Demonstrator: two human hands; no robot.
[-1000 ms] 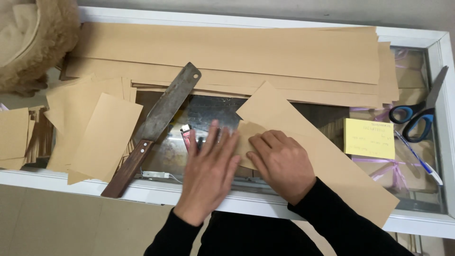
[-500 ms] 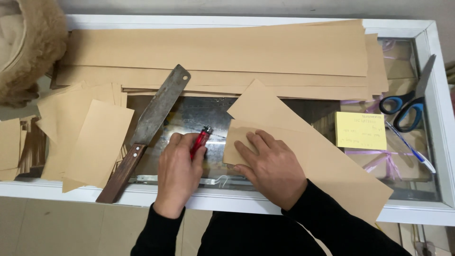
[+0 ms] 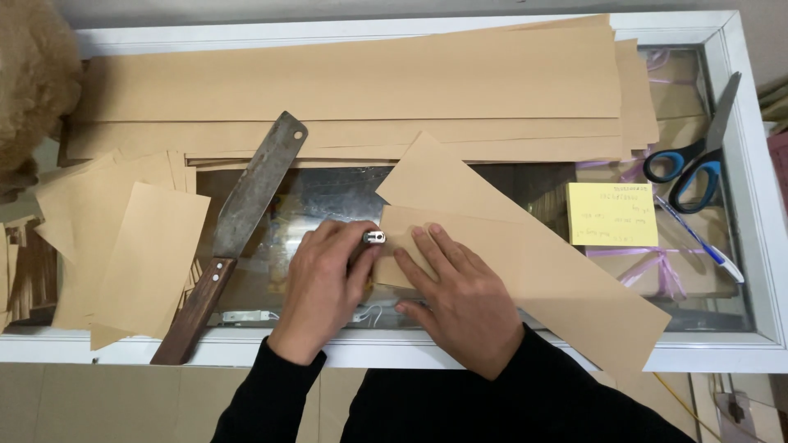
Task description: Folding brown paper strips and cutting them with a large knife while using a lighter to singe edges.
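Observation:
My left hand point(image 3: 322, 283) is closed around a small lighter point(image 3: 373, 238); only its metal top shows, against the left edge of a folded piece of brown paper point(image 3: 404, 246). My right hand point(image 3: 460, 299) lies flat on that fold, fingers spread, pressing it down. The fold belongs to a long brown paper strip point(image 3: 525, 262) that runs diagonally across the glass counter top point(image 3: 328, 193). A large cleaver with a wooden handle point(image 3: 234, 226) lies just left of my left hand.
Long stacked brown paper sheets point(image 3: 353, 90) cover the back of the counter. Cut brown rectangles point(image 3: 139, 254) lie at the left. A yellow sticky note point(image 3: 611, 215), blue-handled scissors point(image 3: 698, 160) and a pen point(image 3: 698, 238) are at the right. A brown furry object point(image 3: 33, 74) sits top left.
My left hand picked up the red lighter from the glass and brought it right to the edge of the folded paper. My right hand stayed pressing on the fold.

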